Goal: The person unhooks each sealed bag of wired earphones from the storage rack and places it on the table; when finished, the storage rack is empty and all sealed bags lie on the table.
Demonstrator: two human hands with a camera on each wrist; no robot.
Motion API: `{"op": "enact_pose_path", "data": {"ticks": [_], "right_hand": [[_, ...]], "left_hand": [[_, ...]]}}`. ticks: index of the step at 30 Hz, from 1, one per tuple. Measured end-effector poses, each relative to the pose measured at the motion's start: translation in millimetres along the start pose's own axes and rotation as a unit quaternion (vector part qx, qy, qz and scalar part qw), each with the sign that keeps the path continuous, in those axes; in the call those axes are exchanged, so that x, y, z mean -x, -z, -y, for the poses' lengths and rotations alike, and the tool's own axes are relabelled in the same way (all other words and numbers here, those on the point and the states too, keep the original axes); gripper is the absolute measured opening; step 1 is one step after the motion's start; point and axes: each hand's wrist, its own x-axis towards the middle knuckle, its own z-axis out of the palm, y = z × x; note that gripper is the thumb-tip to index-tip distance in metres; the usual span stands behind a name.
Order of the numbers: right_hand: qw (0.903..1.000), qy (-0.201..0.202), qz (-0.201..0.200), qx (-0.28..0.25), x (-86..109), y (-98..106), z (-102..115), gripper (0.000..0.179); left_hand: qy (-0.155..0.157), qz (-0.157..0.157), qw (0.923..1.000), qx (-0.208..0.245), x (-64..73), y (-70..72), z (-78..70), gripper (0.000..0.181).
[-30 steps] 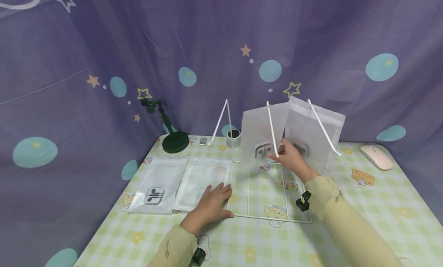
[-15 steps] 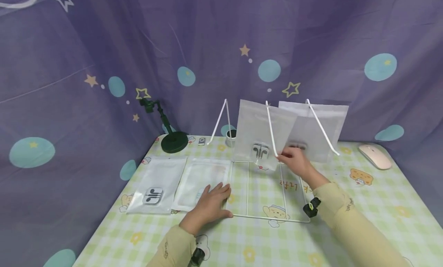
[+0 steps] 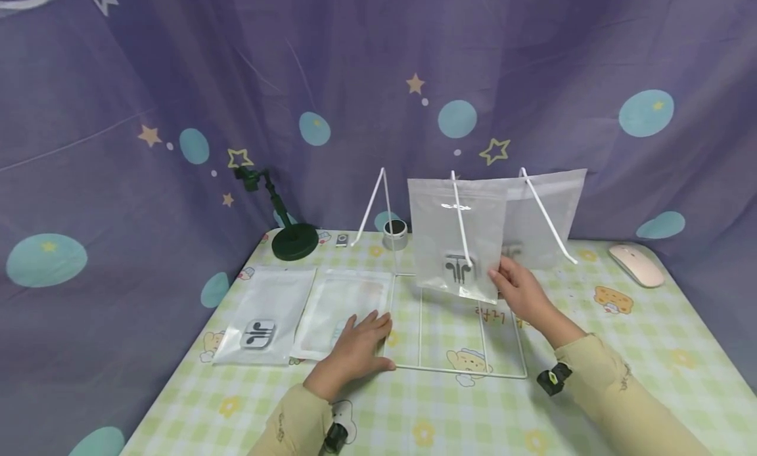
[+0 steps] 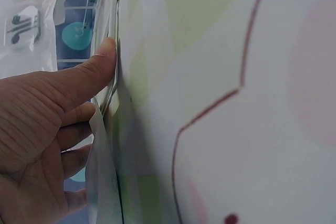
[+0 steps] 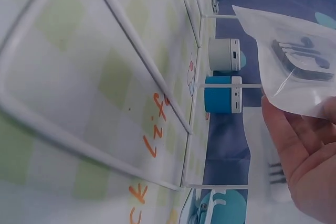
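Note:
A translucent zip bag [image 3: 434, 229] holding boxed earphones [image 3: 458, 271] hangs from the middle arm of a white wire rack [image 3: 461, 373]. My right hand [image 3: 523, 299] pinches this bag near its lower right corner, thumb in front; the right wrist view shows the hand [image 5: 310, 161] at its edge. Partly hidden behind it, another zip bag [image 3: 547, 209] hangs on the right arm. My left hand [image 3: 357, 347] rests with fingers spread on a flat zip bag [image 3: 349, 298] and the rack's left base edge. A second flat bag [image 3: 275, 298] with earphones lies farther left.
A dark green stand [image 3: 296, 240] and a small metal clip-like player [image 3: 342, 240] stand at the back left. Behind the rack are a white cylinder [image 5: 223, 54] and a blue one [image 5: 218, 94]. A pink mouse [image 3: 637, 265] lies at right.
My right hand has moved from between the two hanging bags to the front bag's lower right corner. That bag has turned to face forward. My left hand has stayed put.

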Motion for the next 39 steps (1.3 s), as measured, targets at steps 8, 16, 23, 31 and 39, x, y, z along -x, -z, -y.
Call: {"op": "enact_pose_path", "data": {"ticks": [8,16,23,31,39], "right_hand": [[0.9987,0.041,-0.005,0.031,27.1,6.7,30.2,0.009],[0.9968,0.057,-0.023,0.052,55.5,14.6,17.1,0.017],[0.9968,0.063,-0.021,0.045,81.9,18.6,17.6,0.02],[0.9961,0.069,-0.016,0.052,104.9,22.3,26.3,0.027],[0.995,0.09,-0.03,0.032,119.7,27.9,36.2,0.026]], "left_hand": [[0.001,0.0,1.0,-0.001,-0.4,-0.6,0.6,0.085],[-0.002,0.0,1.0,0.004,-1.0,-2.1,0.1,0.084],[-0.003,0.002,0.9998,0.017,-1.0,-1.2,1.7,0.084],[-0.008,-0.003,0.9996,0.029,-0.8,-1.1,4.2,0.083],[-0.008,-0.002,0.9994,0.035,-1.7,-2.1,5.1,0.084]]}}
